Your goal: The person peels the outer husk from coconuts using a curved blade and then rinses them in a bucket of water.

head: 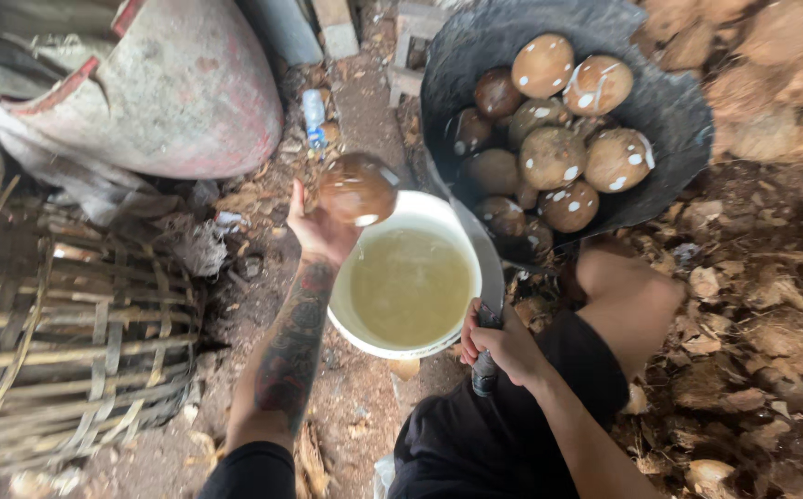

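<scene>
Coconut (357,188) in left hand (320,231) above bucket (461,227) rim, knife (481,277) in right hand (503,340)

Left hand (316,233) holding coconut (357,188) over white bucket (346,319); right hand (503,340) gripping knife (483,268); black tub (669,102) of coconuts far right.

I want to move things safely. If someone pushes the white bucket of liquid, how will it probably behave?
The white bucket looks nearly full of cloudy liquid, so it is probably heavy and would slosh. Its wide, low shape suggests sliding before tipping, though the littered dirt ground may catch its base.
</scene>
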